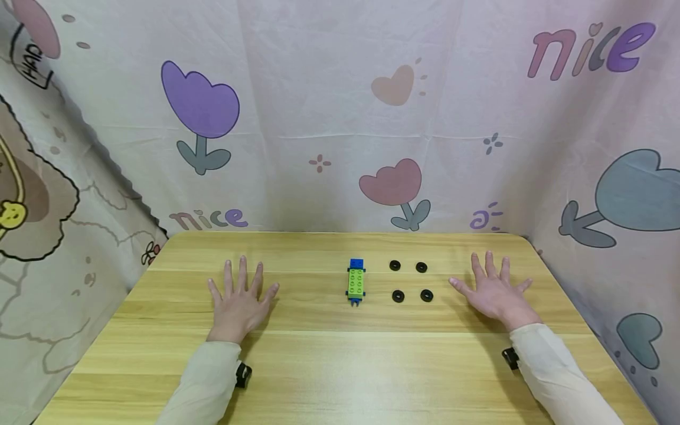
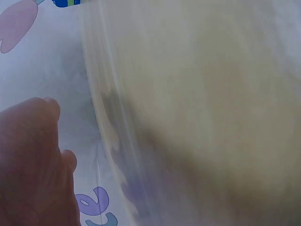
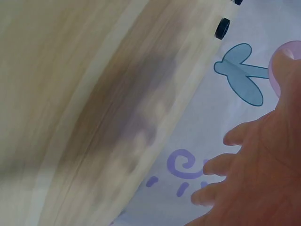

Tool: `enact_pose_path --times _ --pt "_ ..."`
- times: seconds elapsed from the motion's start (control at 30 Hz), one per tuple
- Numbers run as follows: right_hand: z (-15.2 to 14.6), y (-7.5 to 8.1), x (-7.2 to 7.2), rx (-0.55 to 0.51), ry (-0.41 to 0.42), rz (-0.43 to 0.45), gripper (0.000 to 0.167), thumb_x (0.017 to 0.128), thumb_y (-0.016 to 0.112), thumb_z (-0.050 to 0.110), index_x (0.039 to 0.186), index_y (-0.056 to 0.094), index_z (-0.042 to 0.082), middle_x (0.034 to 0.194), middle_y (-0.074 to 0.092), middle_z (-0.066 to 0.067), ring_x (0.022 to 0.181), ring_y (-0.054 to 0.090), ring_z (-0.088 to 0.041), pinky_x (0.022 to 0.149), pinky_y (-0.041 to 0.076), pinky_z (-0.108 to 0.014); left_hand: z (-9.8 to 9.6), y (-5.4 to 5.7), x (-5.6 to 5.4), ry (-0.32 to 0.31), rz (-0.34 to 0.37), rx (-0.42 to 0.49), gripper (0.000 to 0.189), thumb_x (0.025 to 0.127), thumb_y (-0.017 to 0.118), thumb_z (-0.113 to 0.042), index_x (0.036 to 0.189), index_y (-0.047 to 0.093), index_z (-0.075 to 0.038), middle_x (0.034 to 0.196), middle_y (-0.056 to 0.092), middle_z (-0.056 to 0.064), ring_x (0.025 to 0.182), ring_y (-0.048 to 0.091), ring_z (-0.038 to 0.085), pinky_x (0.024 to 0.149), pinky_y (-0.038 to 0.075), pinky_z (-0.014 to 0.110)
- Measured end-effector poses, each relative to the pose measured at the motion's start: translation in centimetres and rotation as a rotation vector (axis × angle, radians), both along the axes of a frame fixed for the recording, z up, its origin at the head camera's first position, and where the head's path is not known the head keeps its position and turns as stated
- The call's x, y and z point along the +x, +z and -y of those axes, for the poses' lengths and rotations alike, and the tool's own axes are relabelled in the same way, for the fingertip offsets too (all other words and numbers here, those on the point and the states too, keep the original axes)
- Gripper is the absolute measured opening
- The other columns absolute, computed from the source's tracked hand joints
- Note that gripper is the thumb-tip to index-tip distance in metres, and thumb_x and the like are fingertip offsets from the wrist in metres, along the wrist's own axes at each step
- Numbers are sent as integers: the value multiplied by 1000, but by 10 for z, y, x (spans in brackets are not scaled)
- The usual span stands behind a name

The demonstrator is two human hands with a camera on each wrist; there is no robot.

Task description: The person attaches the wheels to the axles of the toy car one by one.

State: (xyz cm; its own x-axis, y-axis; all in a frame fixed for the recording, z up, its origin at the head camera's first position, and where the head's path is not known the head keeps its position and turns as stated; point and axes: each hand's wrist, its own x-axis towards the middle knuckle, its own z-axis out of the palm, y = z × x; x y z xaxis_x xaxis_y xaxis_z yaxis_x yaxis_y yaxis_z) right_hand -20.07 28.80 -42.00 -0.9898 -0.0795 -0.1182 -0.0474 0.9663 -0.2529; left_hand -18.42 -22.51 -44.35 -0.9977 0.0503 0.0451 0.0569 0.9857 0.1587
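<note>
Between the two hands lies a building-brick vehicle chassis (image 1: 356, 283), lime green studs on top, blue at both ends, with small blue axle stubs at its sides. Several black rubber tires (image 1: 398, 296) are laid out in two rows just right of it. My left hand (image 1: 239, 310) is spread, fingers straight, well left of the chassis and holding nothing. Spread likewise, my right hand (image 1: 496, 292) is to the right of the tires and touches none of them. In the right wrist view one tire (image 3: 222, 28) shows near the table's far edge.
The wooden table (image 1: 340, 372) spans the lower view. Behind it hangs a pale curtain (image 1: 297, 118) printed with flowers and letters, and more of it flanks both sides. A black wrist device (image 1: 243, 375) is on the left sleeve, another (image 1: 510, 358) on the right.
</note>
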Motion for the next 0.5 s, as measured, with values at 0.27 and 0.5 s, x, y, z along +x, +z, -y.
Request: enact_pose_path --times 0.27,0.5 --pt "22 2 4 -92 89 -133 89 99 39 61 153 16 -7 156 4 -32 141 -4 -51 104 -3 -73 -3 1 -5 -91 19 146 76 103 27 -57 157 15 -4 160 -2 23 144 -9 44 109 -6 66" --pt "54 -4 1 -293 267 -203 65 94 67 33 141 44 -4 142 42 -25 131 37 -44 107 29 -60 -32 6 -18 -285 111 581 85 96 60 -46 155 19 -2 160 10 21 146 7 40 112 11 59"
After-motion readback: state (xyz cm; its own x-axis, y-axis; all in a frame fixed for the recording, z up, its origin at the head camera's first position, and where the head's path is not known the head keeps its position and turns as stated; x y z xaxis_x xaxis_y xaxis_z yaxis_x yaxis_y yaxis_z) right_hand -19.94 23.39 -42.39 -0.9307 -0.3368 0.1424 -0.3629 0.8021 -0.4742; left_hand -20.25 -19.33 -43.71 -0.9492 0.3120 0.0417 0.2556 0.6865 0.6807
